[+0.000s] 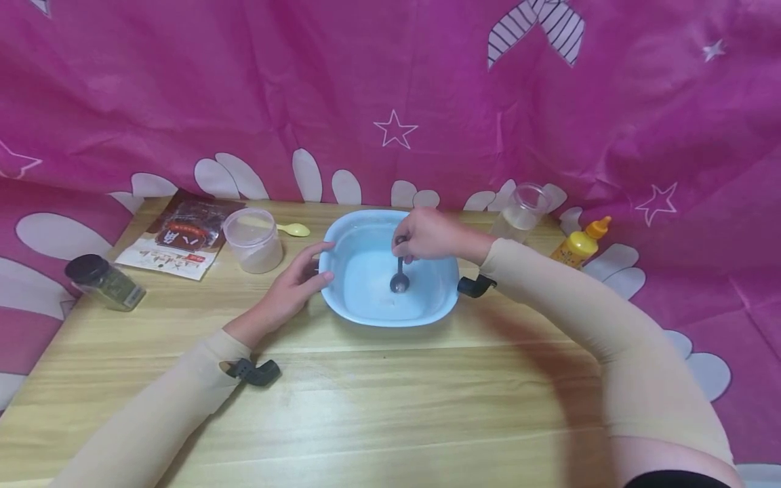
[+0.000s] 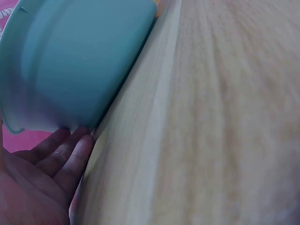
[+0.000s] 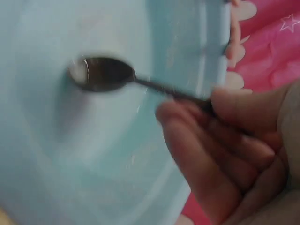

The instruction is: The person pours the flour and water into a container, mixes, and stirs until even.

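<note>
A light blue plastic basin (image 1: 360, 315) stands on the wooden table. My right hand (image 1: 430, 234) pinches a dark spoon (image 1: 399, 282) by its handle, thumb against fingers, over the inside of the basin. In the right wrist view the spoon's bowl (image 3: 101, 74) is blurred, with a pale glint at its tip. At the basin's left side my left hand (image 1: 295, 281) rests its thumb and forefinger on the rim. The left wrist view has the other fingers (image 2: 70, 164) of that hand almost straight, their tips against the basin's outer wall.
Left of the basin are a lidded clear tub (image 1: 253, 247), a yellow spoon (image 1: 294, 230), a brown and white packet (image 1: 183, 234) and a black-capped spice jar (image 1: 105, 281). Behind the right forearm stand a clear cup (image 1: 521, 210) and a yellow squeeze bottle (image 1: 576, 247). A pink curtain (image 1: 342, 88) hangs behind.
</note>
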Motion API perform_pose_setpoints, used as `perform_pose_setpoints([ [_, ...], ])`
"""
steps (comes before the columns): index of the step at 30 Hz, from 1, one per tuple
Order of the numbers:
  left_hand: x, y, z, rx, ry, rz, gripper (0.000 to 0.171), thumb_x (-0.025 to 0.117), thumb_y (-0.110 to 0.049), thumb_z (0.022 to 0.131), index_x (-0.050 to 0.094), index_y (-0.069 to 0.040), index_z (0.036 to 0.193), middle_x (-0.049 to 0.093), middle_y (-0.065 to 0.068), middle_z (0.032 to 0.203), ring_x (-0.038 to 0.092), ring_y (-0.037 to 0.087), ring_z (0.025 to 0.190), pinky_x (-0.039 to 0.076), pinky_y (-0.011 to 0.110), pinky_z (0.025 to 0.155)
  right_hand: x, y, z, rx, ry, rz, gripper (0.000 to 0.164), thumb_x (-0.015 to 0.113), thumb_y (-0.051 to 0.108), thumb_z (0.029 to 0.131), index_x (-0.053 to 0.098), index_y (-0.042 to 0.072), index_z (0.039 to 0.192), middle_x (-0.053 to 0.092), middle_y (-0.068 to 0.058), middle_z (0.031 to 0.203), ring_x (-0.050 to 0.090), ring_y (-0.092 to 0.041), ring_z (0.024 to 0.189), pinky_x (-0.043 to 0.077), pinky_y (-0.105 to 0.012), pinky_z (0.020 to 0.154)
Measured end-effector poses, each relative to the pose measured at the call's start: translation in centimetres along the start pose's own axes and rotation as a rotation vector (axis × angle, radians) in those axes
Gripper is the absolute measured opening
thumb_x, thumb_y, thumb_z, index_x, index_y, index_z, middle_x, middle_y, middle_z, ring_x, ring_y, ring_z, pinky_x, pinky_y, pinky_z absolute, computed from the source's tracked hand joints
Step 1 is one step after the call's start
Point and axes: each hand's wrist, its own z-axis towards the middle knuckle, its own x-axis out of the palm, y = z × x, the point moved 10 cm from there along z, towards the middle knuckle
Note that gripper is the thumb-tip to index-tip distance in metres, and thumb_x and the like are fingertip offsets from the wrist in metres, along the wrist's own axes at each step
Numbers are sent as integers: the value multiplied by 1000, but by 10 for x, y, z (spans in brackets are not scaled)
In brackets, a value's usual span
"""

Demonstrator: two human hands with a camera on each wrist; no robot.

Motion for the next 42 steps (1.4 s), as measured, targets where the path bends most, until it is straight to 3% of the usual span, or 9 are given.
perform_pose_setpoints([
  [5, 0, 1, -1, 6, -2, -6, 60, 64, -16, 113, 43, -18, 170, 58, 30, 155, 59, 46, 142, 55, 24, 104, 28, 24, 3, -71, 161, 174, 13, 78, 16, 106, 86, 5, 106, 83, 0, 86, 83, -29, 94, 65, -31, 83],
  [8, 0, 0, -2, 13, 0, -14, 60, 63, -16, 113, 43, -18, 170, 59, 30, 154, 60, 46, 141, 55, 25, 104, 35, 35, 10, -100, 159, 225, 14, 79, 17, 106, 86, 6, 111, 83, 1, 90, 83, -29, 97, 66, -32, 86],
  [11, 1, 0, -1, 16, 5, -12, 60, 63, -16, 114, 42, -18, 170, 59, 30, 155, 60, 45, 142, 54, 25, 105, 31, 41, 20, -105, 89, 221, 17, 79, 17, 106, 86, 6, 117, 84, 2, 92, 83, -27, 98, 65, -33, 86],
  [20, 3, -3, 0, 3, 15, 6, 60, 62, -18, 114, 42, -19, 170, 56, 29, 158, 59, 46, 144, 53, 23, 106, -2, 20, 33, -39, -149, 10, 20, 77, 19, 108, 86, 11, 123, 82, 3, 100, 74, -14, 94, 61, -30, 84],
  [25, 2, -5, 0, 2, 9, 13, 60, 63, -17, 114, 42, -19, 170, 59, 30, 155, 60, 45, 142, 52, 24, 107, -15, 6, 26, -4, -205, -97, 20, 78, 17, 107, 86, 8, 123, 82, -2, 106, 71, -19, 96, 60, -31, 83],
  [29, 1, -6, 0, 6, 5, 16, 60, 63, -17, 113, 43, -18, 170, 61, 31, 151, 61, 45, 140, 52, 24, 107, -22, 4, 15, -7, -204, -229, 15, 77, 15, 106, 87, 8, 114, 81, -3, 98, 67, -22, 91, 58, -34, 80],
  [35, 0, -6, 0, 10, 9, 2, 60, 63, -16, 113, 42, -17, 170, 61, 32, 151, 61, 46, 140, 53, 24, 106, -11, 3, 3, -8, -43, -255, 13, 75, 15, 105, 87, 11, 102, 75, 2, 80, 67, -20, 82, 54, -33, 74],
  [39, -1, -4, 0, 5, 6, 0, 60, 63, -16, 113, 43, -18, 170, 60, 31, 153, 60, 46, 141, 53, 24, 105, 12, 11, 1, -26, 132, -48, 14, 74, 13, 105, 86, 6, 102, 79, 1, 79, 79, -23, 84, 60, -31, 76],
  [42, 0, -3, 0, 5, 8, -3, 60, 63, -16, 113, 42, -18, 170, 59, 31, 154, 60, 47, 142, 54, 24, 105, 26, 20, 3, -25, 192, 135, 14, 77, 13, 106, 85, 2, 106, 82, -2, 87, 83, -28, 91, 65, -31, 81],
])
